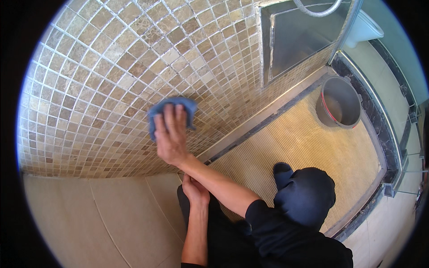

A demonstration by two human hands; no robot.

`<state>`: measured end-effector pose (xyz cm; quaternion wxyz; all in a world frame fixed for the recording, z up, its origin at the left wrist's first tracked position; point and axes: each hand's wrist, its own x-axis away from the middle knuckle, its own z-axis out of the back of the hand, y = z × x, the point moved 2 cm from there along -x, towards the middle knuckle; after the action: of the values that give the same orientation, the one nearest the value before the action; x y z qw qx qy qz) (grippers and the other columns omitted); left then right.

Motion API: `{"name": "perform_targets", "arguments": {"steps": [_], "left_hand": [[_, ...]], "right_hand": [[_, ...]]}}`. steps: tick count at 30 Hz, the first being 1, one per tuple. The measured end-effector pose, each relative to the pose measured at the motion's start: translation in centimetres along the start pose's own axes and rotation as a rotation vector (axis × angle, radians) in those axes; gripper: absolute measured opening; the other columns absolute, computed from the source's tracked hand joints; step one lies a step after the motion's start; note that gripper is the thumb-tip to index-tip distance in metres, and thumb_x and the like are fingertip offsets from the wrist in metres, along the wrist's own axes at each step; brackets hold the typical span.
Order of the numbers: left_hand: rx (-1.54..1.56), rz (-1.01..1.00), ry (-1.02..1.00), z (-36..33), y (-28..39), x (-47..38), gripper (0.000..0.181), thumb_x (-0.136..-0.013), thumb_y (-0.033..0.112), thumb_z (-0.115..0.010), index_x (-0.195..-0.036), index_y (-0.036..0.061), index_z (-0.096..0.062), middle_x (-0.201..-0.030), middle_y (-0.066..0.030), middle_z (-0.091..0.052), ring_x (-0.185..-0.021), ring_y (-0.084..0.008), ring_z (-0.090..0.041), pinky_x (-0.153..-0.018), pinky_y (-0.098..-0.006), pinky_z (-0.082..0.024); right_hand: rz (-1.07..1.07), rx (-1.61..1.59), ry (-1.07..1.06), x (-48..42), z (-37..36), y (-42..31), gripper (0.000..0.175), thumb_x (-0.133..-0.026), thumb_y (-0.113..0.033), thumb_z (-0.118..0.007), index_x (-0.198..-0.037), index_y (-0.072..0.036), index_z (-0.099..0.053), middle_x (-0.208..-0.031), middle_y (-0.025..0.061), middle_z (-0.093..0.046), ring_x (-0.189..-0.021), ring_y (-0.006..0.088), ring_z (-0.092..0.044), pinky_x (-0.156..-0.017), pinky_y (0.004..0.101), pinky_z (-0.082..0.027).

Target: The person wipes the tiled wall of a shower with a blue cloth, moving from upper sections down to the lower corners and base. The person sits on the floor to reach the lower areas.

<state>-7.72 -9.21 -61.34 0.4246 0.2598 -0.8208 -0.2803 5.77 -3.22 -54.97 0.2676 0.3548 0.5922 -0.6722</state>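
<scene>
With spread fingers, my right hand (172, 137) presses a blue cloth (191, 104) flat against the brown mosaic-tiled wall (127, 63). The hand is slightly blurred. Below it, near my knee, my left hand (196, 191) lies under the right forearm, its palm partly turned up and its fingers partly hidden. Whether the left hand holds anything cannot be told.
A grey bucket (339, 102) with a red stripe stands on the ribbed shower floor (301, 134). A framed dark panel (301, 37) is set in the wall, with a metal hose (318, 14) across its top. Dark stone curbs and glass edge the shower; a white toilet (363, 28) stands beyond.
</scene>
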Motion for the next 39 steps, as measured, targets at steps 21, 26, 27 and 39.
{"name": "perform_targets", "arguments": {"steps": [21, 26, 27, 39], "left_hand": [[0.021, -0.042, -0.006, 2.9, 1.0, -0.6, 0.022, -0.108, 0.034, -0.051, -0.105, 0.0134, -0.058, -0.085, -0.003, -0.067, -0.076, -0.0159, -0.06, -0.063, -0.0302, -0.046], [-0.099, -0.317, -0.027, 3.2, 3.4, -1.4, 0.023, -0.107, 0.029, -0.055, -0.099, 0.0091, -0.06, -0.083, -0.005, -0.067, -0.071, -0.0144, -0.061, -0.06, -0.0285, -0.046], [-0.189, -0.384, -0.029, 3.6, 3.9, -1.8, 0.023, -0.107, 0.028, -0.055, -0.096, 0.0084, -0.061, -0.082, -0.0054, -0.067, -0.07, -0.014, -0.061, -0.059, -0.0278, -0.046], [-0.188, -0.515, -0.09, 5.2, 5.1, -3.2, 0.026, -0.106, 0.022, -0.057, -0.088, 0.0043, -0.063, -0.078, -0.0075, -0.067, -0.066, -0.0137, -0.06, -0.058, -0.0267, -0.046]], "right_hand": [[0.271, 0.159, -0.171, 1.8, 3.9, 6.2, 0.047, -0.084, -0.013, -0.06, -0.131, -0.016, -0.069, -0.146, 0.0005, -0.058, -0.125, 0.0242, -0.056, -0.106, 0.0525, -0.04], [0.464, -0.031, -0.413, 2.9, 2.1, 3.9, 0.046, -0.084, -0.012, -0.06, -0.13, -0.016, -0.069, -0.147, -0.0024, -0.058, -0.12, 0.0221, -0.057, -0.105, 0.0522, -0.04], [0.492, -0.056, -0.453, 3.6, 1.8, 4.0, 0.046, -0.084, -0.013, -0.06, -0.13, -0.016, -0.07, -0.147, -0.0029, -0.058, -0.12, 0.0218, -0.058, -0.105, 0.0521, -0.04], [0.272, 0.017, -0.021, -5.6, 0.1, 0.4, 0.049, -0.091, -0.01, -0.057, -0.139, -0.017, -0.064, -0.16, 0.0091, -0.044, -0.154, 0.0422, -0.024, -0.125, 0.0588, -0.002]]}}
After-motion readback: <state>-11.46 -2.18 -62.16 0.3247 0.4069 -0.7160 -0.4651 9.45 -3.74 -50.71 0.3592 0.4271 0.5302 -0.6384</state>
